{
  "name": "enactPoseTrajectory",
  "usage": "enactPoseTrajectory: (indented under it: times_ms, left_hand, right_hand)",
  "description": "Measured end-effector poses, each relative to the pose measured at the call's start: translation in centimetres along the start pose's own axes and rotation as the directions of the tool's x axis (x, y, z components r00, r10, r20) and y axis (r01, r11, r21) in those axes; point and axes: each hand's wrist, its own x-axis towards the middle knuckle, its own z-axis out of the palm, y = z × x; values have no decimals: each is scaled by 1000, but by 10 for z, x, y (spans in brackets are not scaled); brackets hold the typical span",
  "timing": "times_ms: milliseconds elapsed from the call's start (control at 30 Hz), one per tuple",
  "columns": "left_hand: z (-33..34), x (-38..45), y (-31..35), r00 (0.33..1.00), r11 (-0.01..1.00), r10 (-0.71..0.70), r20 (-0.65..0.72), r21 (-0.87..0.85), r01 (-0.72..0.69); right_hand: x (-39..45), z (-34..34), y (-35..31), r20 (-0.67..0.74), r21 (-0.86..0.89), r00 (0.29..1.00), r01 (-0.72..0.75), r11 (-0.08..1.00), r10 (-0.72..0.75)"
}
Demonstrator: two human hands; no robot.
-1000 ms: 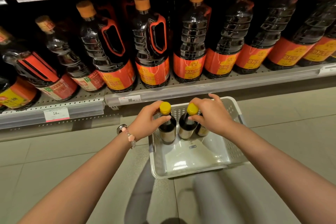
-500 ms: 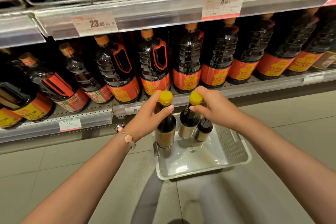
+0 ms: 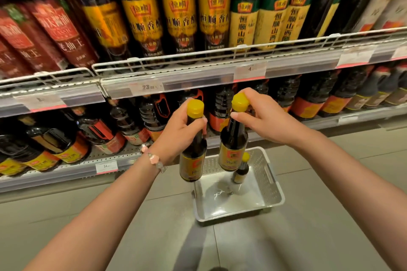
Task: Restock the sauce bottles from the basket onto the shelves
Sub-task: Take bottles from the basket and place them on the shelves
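Observation:
My left hand (image 3: 178, 132) grips the neck of a dark sauce bottle (image 3: 192, 158) with a yellow cap and yellow label. My right hand (image 3: 262, 116) pinches the capped neck of a second, matching bottle (image 3: 232, 149). Both bottles hang upright in the air above the white perforated basket (image 3: 267, 174) on the floor, in front of the lower shelf. One more small yellow-capped bottle (image 3: 241, 171) stands in the basket. The upper shelf (image 3: 198, 82) with a wire rail carries rows of matching yellow-label bottles (image 3: 180, 17).
Large dark jugs with red labels (image 3: 101, 134) fill the lower shelf (image 3: 66, 171). Red-label bottles (image 3: 55, 28) stand at upper left, green-and-cream-label bottles (image 3: 271, 22) at upper right. Price tags run along both shelf edges. Grey tiled floor (image 3: 308, 237) surrounds the basket.
Both hands have lifted their bottles up out of the basket, from near its floor to the height of the lower shelf. My view has tilted up, bringing the upper shelf into sight.

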Motion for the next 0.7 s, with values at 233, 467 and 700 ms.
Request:
enactPoseTrajectory:
  times_ms: [233, 467, 700]
  left_hand:
    - [-32, 3, 95, 999, 997, -42, -27, -67, 40]
    - [-60, 6, 209, 998, 994, -68, 6, -88, 69]
    - [-89, 7, 319, 997, 996, -77, 33, -43, 78]
  right_hand:
    - [4, -75, -73, -16, -1, 999, 31, 1000, -31]
    - [8, -158, -154, -38, 6, 992, 120, 993, -120]
    - [13, -240, -235, -24, 24, 986, 166, 986, -165]
